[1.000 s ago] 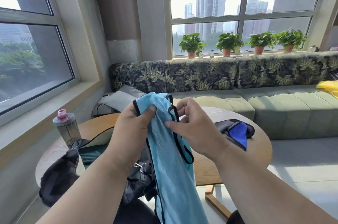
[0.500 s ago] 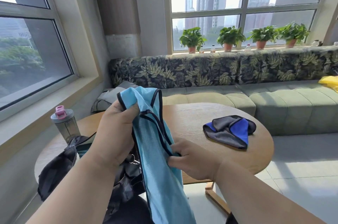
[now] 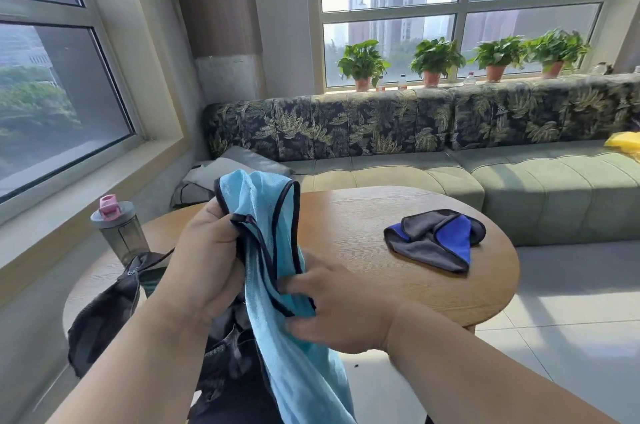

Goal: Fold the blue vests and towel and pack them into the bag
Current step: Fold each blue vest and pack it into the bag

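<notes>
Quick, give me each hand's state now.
Left hand: grips the light blue vest near its top.
Right hand: pinches the same vest lower down.

A lounge or break corner high in a city building, by the look of it. From ten to two o'clock, large windows (image 3: 460, 4) frame tower blocks and treetops. A long green sofa (image 3: 519, 188) with a leaf-print back runs beneath the sill from twelve to three o'clock, four potted plants (image 3: 433, 60) lined above it. A round wooden table (image 3: 363, 215) stands at the centre on pale floor tiles (image 3: 571, 337).
</notes>
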`<state>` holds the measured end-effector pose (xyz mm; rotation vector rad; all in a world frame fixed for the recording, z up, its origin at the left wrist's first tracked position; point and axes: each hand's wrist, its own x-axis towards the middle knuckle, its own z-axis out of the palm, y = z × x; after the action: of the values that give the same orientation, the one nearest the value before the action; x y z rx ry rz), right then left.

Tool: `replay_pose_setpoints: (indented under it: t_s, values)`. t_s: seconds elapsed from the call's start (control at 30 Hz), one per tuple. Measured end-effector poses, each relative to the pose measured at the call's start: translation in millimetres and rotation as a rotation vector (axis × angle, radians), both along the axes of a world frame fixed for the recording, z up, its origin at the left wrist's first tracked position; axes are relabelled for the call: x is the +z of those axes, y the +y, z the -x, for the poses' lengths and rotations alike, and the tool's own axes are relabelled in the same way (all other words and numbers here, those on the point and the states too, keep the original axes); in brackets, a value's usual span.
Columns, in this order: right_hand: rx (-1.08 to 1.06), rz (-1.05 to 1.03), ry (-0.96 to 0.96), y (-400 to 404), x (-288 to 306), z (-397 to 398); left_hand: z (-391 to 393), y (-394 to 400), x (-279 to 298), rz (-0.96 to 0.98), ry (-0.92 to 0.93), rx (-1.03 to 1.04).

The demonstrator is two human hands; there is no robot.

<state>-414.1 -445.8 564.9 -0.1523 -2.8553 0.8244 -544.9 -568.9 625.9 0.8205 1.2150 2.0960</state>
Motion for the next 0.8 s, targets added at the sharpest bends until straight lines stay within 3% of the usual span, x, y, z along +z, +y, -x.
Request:
replay_pose_setpoints:
  t_s: [0.23, 0.3, 0.4, 0.53, 0.6, 0.7, 0.8]
  values:
    - [-0.101, -0.356, -0.217, 7, -19, -3, 17, -3, -9, 0.049, -0.014, 0.127]
    - [-0.152, -0.349, -0.186, 19, -16, -3, 30, -5, -13, 0.098, 0.008, 0.242]
    - [-0.192, -0.259, 0.013, 39, -7, -8, 55, -11, -18, 0.200, -0.012, 0.440]
    - [-0.290, 0.140, 0.350, 50, 11, -20, 70, -9, -20, 0.366, -0.015, 0.463]
    - [-0.285, 0.380, 0.398, 54, 20, -22, 68, -1, -15, 0.402, -0.045, 0.396]
    - [-0.131, 0.857, 0.349, 55, 29, -23, 66, 8, 1, 0.276, -0.174, 0.290]
    - [-0.024, 1.207, 0.361, 52, 33, -24, 58, 9, 7, 0.131, -0.279, -0.009]
